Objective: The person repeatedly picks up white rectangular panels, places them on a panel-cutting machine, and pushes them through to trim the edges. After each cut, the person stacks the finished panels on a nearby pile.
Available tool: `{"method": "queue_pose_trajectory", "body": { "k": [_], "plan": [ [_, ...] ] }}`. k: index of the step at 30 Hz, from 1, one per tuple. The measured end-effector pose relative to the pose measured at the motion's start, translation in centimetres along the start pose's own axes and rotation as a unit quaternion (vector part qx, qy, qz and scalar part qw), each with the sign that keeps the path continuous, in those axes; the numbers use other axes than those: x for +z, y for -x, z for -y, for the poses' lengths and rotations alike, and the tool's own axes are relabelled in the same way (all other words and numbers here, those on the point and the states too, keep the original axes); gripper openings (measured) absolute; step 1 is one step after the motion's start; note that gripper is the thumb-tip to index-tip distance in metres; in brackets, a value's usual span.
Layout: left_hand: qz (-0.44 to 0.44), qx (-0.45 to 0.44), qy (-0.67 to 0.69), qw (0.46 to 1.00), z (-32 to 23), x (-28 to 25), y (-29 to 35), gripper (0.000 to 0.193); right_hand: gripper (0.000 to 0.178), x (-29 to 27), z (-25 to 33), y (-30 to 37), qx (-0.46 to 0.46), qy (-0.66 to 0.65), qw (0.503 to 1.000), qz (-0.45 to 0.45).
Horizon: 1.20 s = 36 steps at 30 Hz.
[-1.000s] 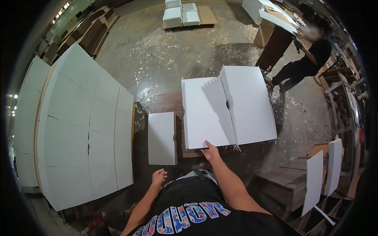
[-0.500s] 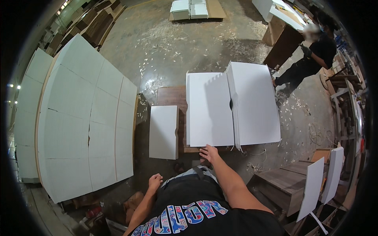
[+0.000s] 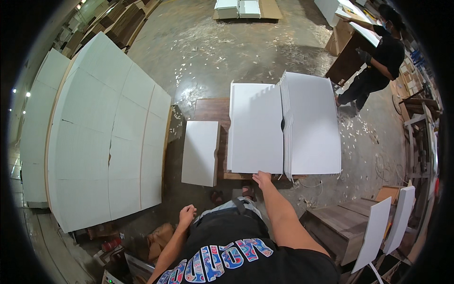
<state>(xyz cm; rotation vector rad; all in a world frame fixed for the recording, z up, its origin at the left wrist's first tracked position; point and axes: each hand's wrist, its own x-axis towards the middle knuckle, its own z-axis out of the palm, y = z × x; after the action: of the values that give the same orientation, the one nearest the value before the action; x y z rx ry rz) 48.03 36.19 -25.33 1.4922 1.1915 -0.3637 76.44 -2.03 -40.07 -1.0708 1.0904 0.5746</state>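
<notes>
Two stacks of white panels stand side by side before me: a left stack (image 3: 256, 128) and a fanned right stack (image 3: 314, 125), each panel with a small notch in its long edge. My right hand (image 3: 262, 179) is at the near edge of the left stack, its fingers closed on the edge of a white panel there. How many panels it grips is hidden. Close to my waist, my left hand (image 3: 187, 214) is loosely closed, with nothing visible in it. Between the hands and farther out lies a smaller white panel stack (image 3: 200, 152).
A tall block of stacked white panels (image 3: 90, 137) fills the left side. A brown board (image 3: 211, 110) lies under the middle stacks. At right stand a wood-grain cabinet (image 3: 338, 222) and upright white panels (image 3: 372, 232). A person (image 3: 384, 61) works at a bench beyond.
My right hand has drawn in against the left stack's near edge, its fingers less spread. The view has shifted slightly. The person at far right has turned and reaches onto the bench.
</notes>
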Motion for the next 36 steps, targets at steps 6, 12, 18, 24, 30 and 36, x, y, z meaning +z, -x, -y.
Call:
{"method": "queue_pose_trajectory", "body": {
  "k": [6, 12, 18, 24, 30, 36],
  "plan": [
    [-0.018, -0.002, -0.003, 1.0, 2.6, -0.3, -0.5, 0.032, 0.034, 0.2, -0.5, 0.7, -0.029, -0.016, 0.999, 0.005],
    [-0.004, 0.009, -0.02, 1.0, 3.4, -0.3, -1.4, 0.036, 0.035, 0.3, 0.0, 0.4, -0.037, -0.016, 0.999, 0.028],
    [-0.008, 0.013, -0.036, 0.999, 2.4, 0.1, -1.3, 0.037, 0.036, 0.7, 0.5, -0.7, -0.016, 0.0, 1.0, 0.01],
    [-0.021, 0.103, -0.118, 0.987, 2.0, 0.8, -0.9, 0.038, 0.039, 1.1, 1.8, -1.7, 0.01, -0.022, 1.0, -0.001],
    [-0.014, 0.133, -0.062, 0.989, 5.2, 0.6, -4.3, 0.04, 0.04, 1.4, 1.8, -2.2, -0.012, -0.029, 0.999, -0.02],
    [0.025, 0.08, -0.067, 0.994, 7.8, -2.1, -11.3, 0.04, 0.047, 2.6, -0.1, 1.0, -0.035, -0.168, 0.985, -0.022]
  ]
}}
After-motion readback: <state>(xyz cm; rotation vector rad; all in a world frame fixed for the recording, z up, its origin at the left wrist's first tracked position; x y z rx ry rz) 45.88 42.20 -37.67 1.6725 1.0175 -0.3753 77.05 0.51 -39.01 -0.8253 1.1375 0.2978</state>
